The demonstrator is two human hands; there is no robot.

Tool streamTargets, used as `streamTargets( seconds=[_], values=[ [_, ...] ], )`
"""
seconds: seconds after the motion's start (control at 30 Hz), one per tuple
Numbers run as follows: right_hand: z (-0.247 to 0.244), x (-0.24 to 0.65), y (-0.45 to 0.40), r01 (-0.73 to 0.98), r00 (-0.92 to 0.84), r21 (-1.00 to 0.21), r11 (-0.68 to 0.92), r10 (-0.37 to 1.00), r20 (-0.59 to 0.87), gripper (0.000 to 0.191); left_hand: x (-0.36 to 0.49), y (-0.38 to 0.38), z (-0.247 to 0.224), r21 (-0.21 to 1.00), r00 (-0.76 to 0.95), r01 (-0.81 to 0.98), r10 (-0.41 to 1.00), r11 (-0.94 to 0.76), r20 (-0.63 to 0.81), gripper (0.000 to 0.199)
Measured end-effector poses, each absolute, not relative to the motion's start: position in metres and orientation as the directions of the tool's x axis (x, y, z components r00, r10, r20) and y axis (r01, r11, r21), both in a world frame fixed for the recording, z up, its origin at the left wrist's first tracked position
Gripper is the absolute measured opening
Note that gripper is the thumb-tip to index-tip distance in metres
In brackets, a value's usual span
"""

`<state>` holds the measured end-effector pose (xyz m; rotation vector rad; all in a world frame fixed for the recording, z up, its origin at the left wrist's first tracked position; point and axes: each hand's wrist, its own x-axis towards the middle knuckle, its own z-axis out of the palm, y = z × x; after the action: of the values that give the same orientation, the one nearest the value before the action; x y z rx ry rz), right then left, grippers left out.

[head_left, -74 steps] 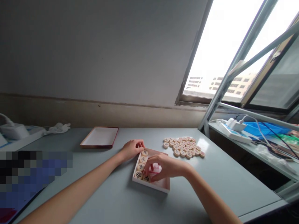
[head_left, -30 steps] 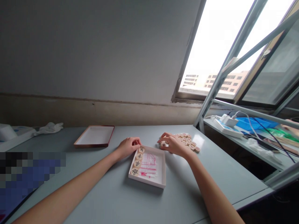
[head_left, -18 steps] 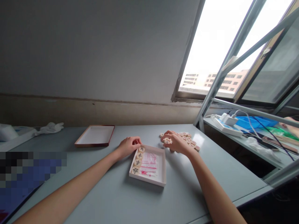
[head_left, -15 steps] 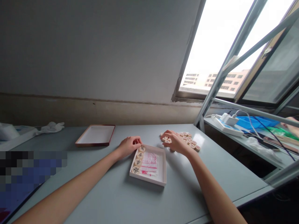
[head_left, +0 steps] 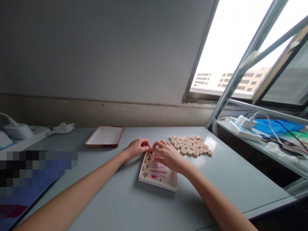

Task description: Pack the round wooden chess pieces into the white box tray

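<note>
Forearms (head_left: 79, 192) slant inward, the left hand (head_left: 137, 149) curled at the far-left corner of one white box (head_left: 157, 184), the right hand (head_left: 168, 156) arched over its far end, partly covering the farthest of four black-marked discs (head_left: 147, 166) inside. I cannot tell whether either grip holds anything. One disc cluster (head_left: 189, 151), too crowded to count, lies rightward on the worktop (head_left: 115, 199).

The xiangqi pieces (head_left: 189, 151) present a smooth, wood-like finish, the tray (head_left: 157, 185) appears to be matt cardboard, the printed film (head_left: 159, 170) thin glossy plastic, the desktop (head_left: 115, 199) smooth and semi-gloss, the wall (head_left: 101, 51) matt, and the frame post (head_left: 226, 99) smooth metal.
</note>
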<state>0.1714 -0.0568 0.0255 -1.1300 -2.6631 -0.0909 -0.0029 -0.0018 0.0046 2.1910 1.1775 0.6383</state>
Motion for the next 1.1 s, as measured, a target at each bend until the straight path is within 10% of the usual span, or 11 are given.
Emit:
streamTargets(
  seconds=[0.53,1.1],
  values=[
    [0.05,0.217,-0.049,0.727,-0.549,-0.331,0.602,0.799,0.246,0.017,-0.003,-0.004,0.007,0.675,0.496,0.589,0.858,-0.444,0.132,0.017],
    [0.044,0.258,-0.04,0.907,-0.376,-0.198,0.371,0.927,0.012,0.024,-0.002,-0.005,0.007,0.67,0.482,0.604,0.867,-0.432,0.125,0.016]
  ],
)
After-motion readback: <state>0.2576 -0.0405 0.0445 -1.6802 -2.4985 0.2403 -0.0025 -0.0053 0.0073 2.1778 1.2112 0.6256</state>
